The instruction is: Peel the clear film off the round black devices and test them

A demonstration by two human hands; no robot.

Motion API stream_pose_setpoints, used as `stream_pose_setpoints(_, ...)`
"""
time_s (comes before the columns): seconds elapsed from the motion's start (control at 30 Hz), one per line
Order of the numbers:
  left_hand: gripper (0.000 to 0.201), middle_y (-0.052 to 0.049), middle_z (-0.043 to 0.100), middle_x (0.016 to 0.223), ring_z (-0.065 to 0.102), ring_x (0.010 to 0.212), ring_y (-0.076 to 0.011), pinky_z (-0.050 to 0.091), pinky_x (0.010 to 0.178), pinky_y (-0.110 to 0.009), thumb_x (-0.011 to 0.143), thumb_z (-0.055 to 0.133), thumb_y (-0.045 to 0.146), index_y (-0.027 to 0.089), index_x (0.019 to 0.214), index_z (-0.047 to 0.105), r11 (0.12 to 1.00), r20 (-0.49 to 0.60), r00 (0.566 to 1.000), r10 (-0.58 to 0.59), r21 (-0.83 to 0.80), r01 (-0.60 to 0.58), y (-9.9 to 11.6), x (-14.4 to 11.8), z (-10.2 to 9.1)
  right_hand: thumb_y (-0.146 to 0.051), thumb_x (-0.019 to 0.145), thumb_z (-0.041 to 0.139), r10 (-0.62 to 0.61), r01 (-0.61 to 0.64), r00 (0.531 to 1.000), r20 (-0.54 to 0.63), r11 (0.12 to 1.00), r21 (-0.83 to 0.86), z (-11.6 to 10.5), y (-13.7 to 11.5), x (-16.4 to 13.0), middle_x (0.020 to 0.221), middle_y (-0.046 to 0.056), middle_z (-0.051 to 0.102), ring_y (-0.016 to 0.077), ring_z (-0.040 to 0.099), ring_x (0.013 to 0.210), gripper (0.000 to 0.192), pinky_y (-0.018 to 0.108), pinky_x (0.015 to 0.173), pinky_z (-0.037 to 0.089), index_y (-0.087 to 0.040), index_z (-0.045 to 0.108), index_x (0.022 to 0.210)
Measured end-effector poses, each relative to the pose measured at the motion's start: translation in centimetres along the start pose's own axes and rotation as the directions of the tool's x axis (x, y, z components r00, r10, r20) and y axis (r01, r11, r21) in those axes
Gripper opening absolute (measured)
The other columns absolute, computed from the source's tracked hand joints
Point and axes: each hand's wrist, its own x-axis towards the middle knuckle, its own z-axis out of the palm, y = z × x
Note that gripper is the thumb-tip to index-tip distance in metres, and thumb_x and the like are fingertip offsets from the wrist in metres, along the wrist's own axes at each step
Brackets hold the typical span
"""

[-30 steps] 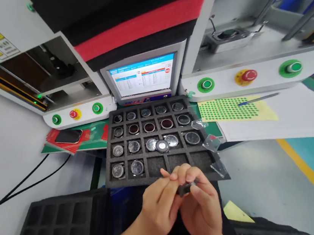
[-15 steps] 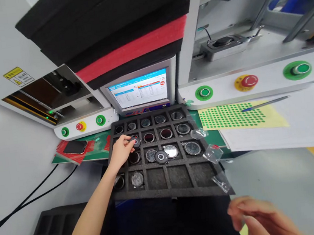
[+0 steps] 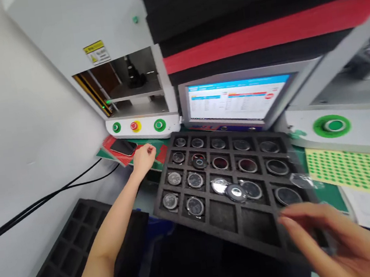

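A black foam tray (image 3: 198,220) holds several round watch bodies in its square compartments. My left hand (image 3: 144,158) is over the green tabletop, just left of the tray and beside a dark phone (image 3: 123,147). Its fingers are curled together, and nothing shows in them. One watch body (image 3: 199,161), sensor side up, lies in a second-row compartment. Another watch body (image 3: 235,192) rests across a divider, overlapping its neighbours. My right hand (image 3: 342,238) is over the tray's near right corner, thumb and fingers loosely apart with nothing visible between them. It hides part of that corner.
A monitor (image 3: 234,101) stands behind the tray, between two machines with green and red buttons. Clear plastic film (image 3: 301,181) lies on the tray's right edge. A sheet of green dot stickers (image 3: 354,171) is at right. A second foam tray (image 3: 68,247) sits lower left.
My left hand has let go of the watch body, which now lies in the tray, and moved left toward the phone. My right hand has come over the tray's corner. The view has turned left.
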Motion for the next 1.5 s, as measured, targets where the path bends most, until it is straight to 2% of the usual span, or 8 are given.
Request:
stream_pose_setpoints(0.07,0.021,-0.005,0.068,0.094,0.065,0.086,-0.0171,0.054,0.083,-0.038,0.094,0.056,0.033,0.014,0.095,0.064,0.999,0.009,0.999,-0.038,0.018,0.038,-2.1,1.8,0.7,-0.034,0.088,0.054,-0.199,0.2,0.973,0.115,0.98,-0.001,2.4,-2.9,3.7,0.064,-0.002,0.064,0.0115,0.061,0.051,0.012,0.02,0.049,0.047,-0.024,0.06,0.086)
stream_pose_setpoints(0.13,0.022,-0.005,0.067,0.096,0.065,0.086,-0.0171,0.055,0.081,-0.038,0.094,0.057,0.034,0.013,0.097,0.064,0.999,0.044,0.998,-0.05,0.014,0.05,-3.6,3.3,2.0,-0.031,0.089,0.049,-0.298,0.307,0.921,0.251,0.952,0.001,5.6,-4.9,7.6,0.064,-0.002,0.063,0.0111,0.06,0.052,0.016,0.02,0.05,0.047,-0.022,0.06,0.082)
stream_pose_setpoints(0.2,0.023,-0.005,0.067,0.097,0.065,0.087,-0.0175,0.055,0.081,-0.038,0.093,0.059,0.035,0.013,0.098,0.064,0.999,0.076,0.996,-0.052,0.0,0.052,-4.6,4.2,3.5,-0.027,0.089,0.047,-0.282,0.339,0.863,0.419,0.938,-0.068,9.5,-5.6,11.4,0.068,0.0,0.066,0.0124,0.062,0.057,0.018,0.021,0.055,0.048,-0.021,0.061,0.079)
stream_pose_setpoints(0.37,0.024,-0.005,0.067,0.098,0.064,0.091,-0.019,0.053,0.085,-0.041,0.093,0.059,0.036,0.014,0.098,0.064,0.997,0.095,0.995,-0.035,-0.064,0.042,-5.7,4.7,5.7,-0.02,0.087,0.05,-0.246,0.444,0.767,0.593,0.87,-0.214,18.7,-4.8,18.5,0.085,0.005,0.072,0.0183,0.067,0.076,0.017,0.027,0.069,0.049,-0.018,0.067,0.087)
stream_pose_setpoints(0.57,0.023,-0.005,0.068,0.093,0.064,0.09,-0.019,0.051,0.085,-0.04,0.091,0.059,0.037,0.014,0.091,0.065,0.99,0.076,0.997,-0.014,-0.14,0.024,-6.2,4.6,6.6,-0.021,0.089,0.047,-0.236,0.62,0.62,0.748,0.732,-0.282,24.9,-5.0,22.4,0.105,0.009,0.072,0.0234,0.067,0.09,0.028,0.03,0.07,0.047,-0.018,0.073,0.098)
stream_pose_setpoints(0.67,0.019,-0.005,0.069,0.091,0.064,0.09,-0.0208,0.049,0.083,-0.037,0.09,0.06,0.034,0.016,0.087,0.065,0.986,0.059,0.998,-0.008,-0.167,0.018,-6.2,4.6,6.8,-0.023,0.089,0.048,-0.207,0.681,0.557,0.804,0.668,-0.3,26.2,-4.9,23.2,0.104,0.007,0.073,0.0241,0.067,0.087,0.029,0.03,0.066,0.045,-0.021,0.074,0.101)
stream_pose_setpoints(0.8,0.015,-0.007,0.071,0.088,0.065,0.091,-0.0243,0.046,0.078,-0.033,0.088,0.059,0.031,0.019,0.083,0.066,0.981,0.036,0.999,0.009,-0.197,-0.001,-6.3,4.6,7.1,-0.027,0.09,0.049,-0.174,0.724,0.519,0.837,0.61,-0.322,26.7,-4.6,23.4,0.105,0.003,0.073,0.0241,0.067,0.088,0.03,0.029,0.063,0.042,-0.026,0.075,0.104)
stream_pose_setpoints(1.5,0.012,-0.007,0.071,0.088,0.065,0.09,-0.0258,0.045,0.075,-0.033,0.088,0.059,0.027,0.018,0.085,0.066,0.979,0.004,1.0,0.025,-0.204,-0.023,-6.2,4.7,7.5,-0.03,0.091,0.042,-0.26,0.812,0.455,0.852,0.513,-0.277,26.8,-3.4,23.5,0.102,0.003,0.073,0.0214,0.066,0.083,0.033,0.028,0.057,0.036,-0.026,0.072,0.104)
